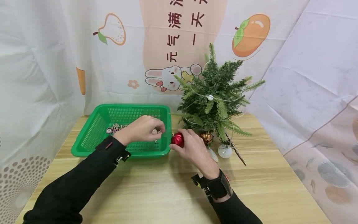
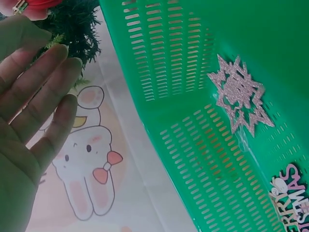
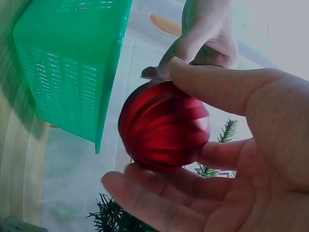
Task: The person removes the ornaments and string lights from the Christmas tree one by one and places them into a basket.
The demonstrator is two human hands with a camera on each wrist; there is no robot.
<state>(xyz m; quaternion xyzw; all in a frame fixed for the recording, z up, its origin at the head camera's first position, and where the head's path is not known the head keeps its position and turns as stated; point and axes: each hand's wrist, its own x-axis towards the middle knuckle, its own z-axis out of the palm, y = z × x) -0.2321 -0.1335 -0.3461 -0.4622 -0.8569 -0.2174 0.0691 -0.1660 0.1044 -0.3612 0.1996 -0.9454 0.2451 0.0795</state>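
A shiny red ribbed Christmas bauble (image 3: 164, 128) is held in my right hand (image 1: 193, 147), the thumb on one side and fingers on the other. My left hand (image 1: 146, 127) hovers over the right part of a green plastic basket (image 1: 120, 154), close to the bauble's metal cap (image 2: 20, 6). Its thumb and index finger come together, the other fingers loosely bent. Whether a thread lies between those tips cannot be seen. Inside the basket are a glittery pink star-shaped ornament (image 2: 239, 94) and some "Merry Christmas" lettering (image 2: 292, 198).
Right of the basket stands a small green Christmas tree (image 1: 218, 93) with a string light. A copper bauble (image 1: 206, 137) and a white, clear-looking bauble (image 1: 225, 151) are at its lower part. Behind the wooden table (image 1: 145, 193) hangs a printed curtain (image 1: 117, 68).
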